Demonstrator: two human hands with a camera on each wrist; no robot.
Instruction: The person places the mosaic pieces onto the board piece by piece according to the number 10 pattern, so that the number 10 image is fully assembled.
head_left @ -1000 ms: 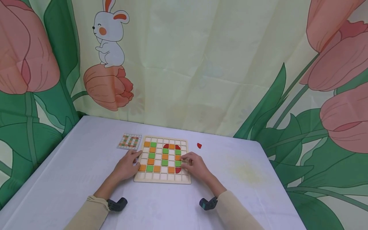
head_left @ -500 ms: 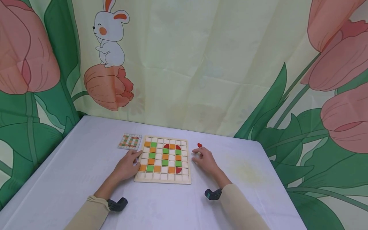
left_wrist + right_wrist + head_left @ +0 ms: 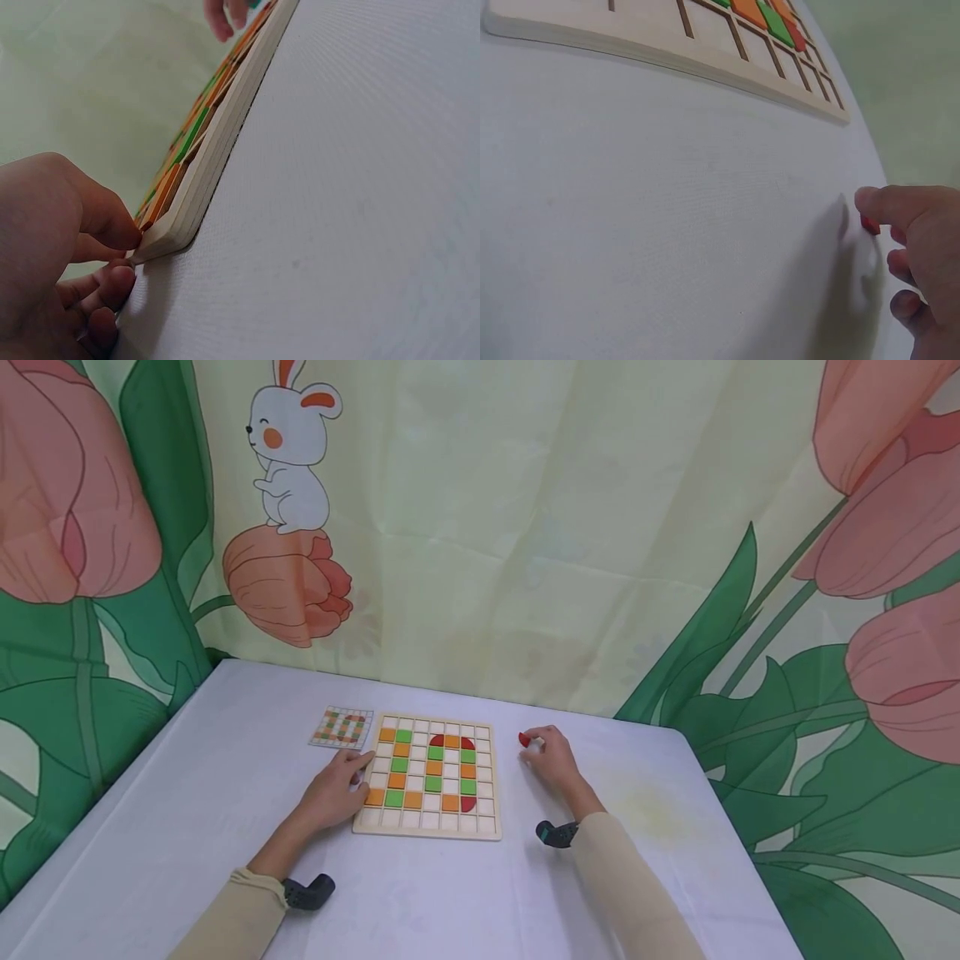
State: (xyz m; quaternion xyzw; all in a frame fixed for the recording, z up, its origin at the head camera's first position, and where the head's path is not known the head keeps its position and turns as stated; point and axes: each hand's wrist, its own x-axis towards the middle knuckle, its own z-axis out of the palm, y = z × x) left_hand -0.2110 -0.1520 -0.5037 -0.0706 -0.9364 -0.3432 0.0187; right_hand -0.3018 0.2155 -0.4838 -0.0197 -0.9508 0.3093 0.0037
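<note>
A square wooden grid board point(image 3: 427, 836) lies on the table, with orange, green and red pieces in some cells. My left hand point(image 3: 335, 793) holds the board at its left edge. In the left wrist view, fingertips point(image 3: 129, 238) sit right at the board's rounded corner. To the right of the board, my right hand point(image 3: 553, 762) pinches a small red quarter-round piece point(image 3: 523, 740) between thumb and finger. The right wrist view shows this red piece point(image 3: 869, 224) partly hidden by the thumb, close over the table.
A small pattern card point(image 3: 342, 727) with a coloured grid lies beyond the left hand, beside the board. White cloth covers the table point(image 3: 435, 902). A curtain point(image 3: 480, 568) with printed tulips and a rabbit hangs behind the far edge.
My right hand has left the board's right side, moved right and away from me, and taken hold of the red piece. The left hand stays at the board's left edge.
</note>
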